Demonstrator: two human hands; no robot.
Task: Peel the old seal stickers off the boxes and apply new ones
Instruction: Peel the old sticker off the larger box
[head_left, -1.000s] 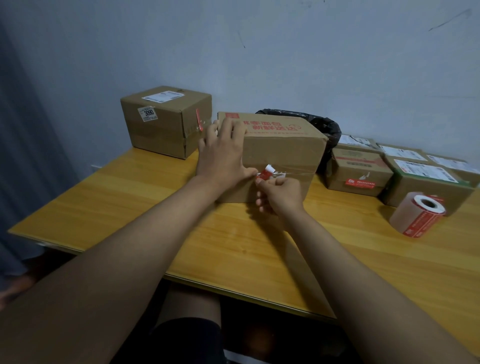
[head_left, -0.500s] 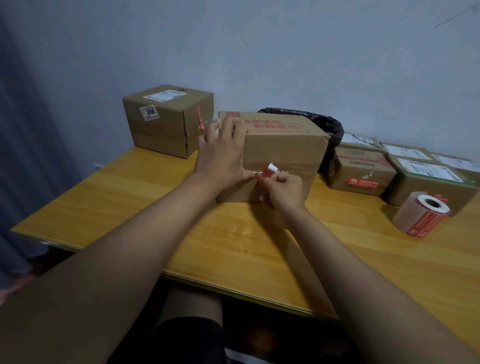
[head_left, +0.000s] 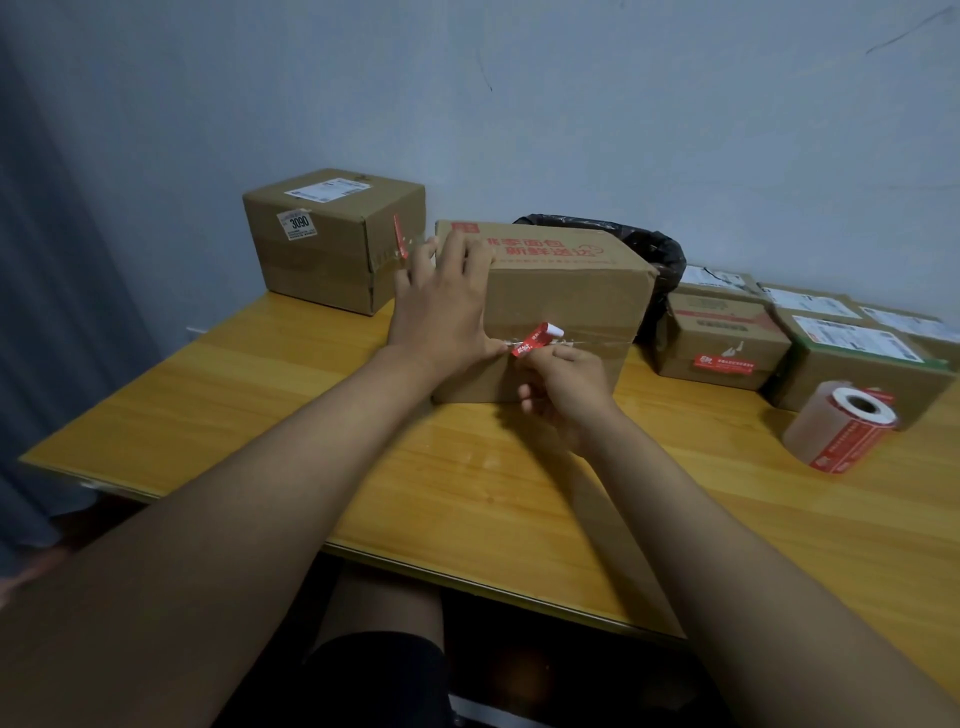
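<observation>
The task looks to be in its early part, with the peeling step in hand on the middle box, which stands on the wooden surface near its far side. The left hand lies flat against the box's near-left corner, fingers straight and reaching over the top edge, thumb pressed near the taped seam — a bracing hold, not a closed one. The right hand has its grip closed on the old red seal sticker, pinching it between thumb and fingertips; the sticker's free end curls up off the box face, white backing showing, while its lower end seems still stuck at the seam. So this one is part-peeled, and no new sticker is on this box that I can see. The roll of new stickers lies on its side at the right, well apart from both hands. The box at the far left carries a red strip at its edge, and the smaller boxes at the right show red labels — whether those are old or new seals I cannot tell, so most of the job likely remains.
</observation>
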